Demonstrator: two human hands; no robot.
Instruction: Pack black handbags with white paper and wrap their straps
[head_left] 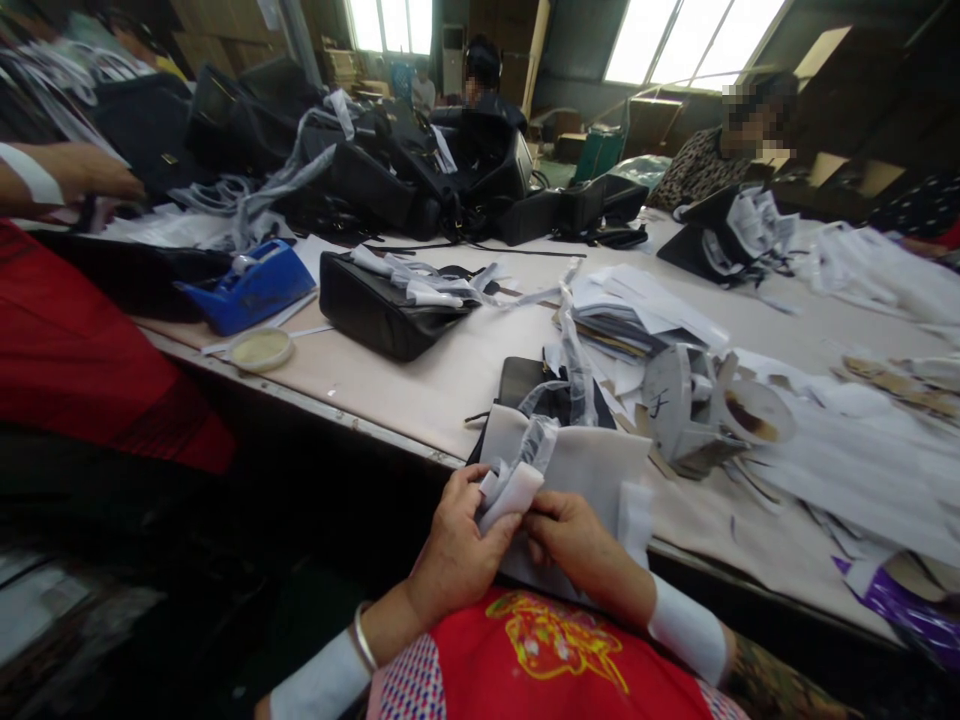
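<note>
My left hand [463, 535] is closed around a white foam wrap [516, 492], from which a strip in clear plastic rises. Beside it, my right hand [581, 548] has its fingers pinched at the wrap's lower right; what they hold is too small to name. Under and behind both hands, a sheet of white foam [600, 465] leans over a black bag [521, 378] at the table edge. A plastic-wrapped strap [576, 365] stands up from that bag.
Left of the hands are a second black bag [382, 305], a tape roll [260, 350] and a blue dispenser [251, 287]. A white dispenser [686, 405] and paper stack [637, 305] stand right. Another person's hand [101, 175] is at far left.
</note>
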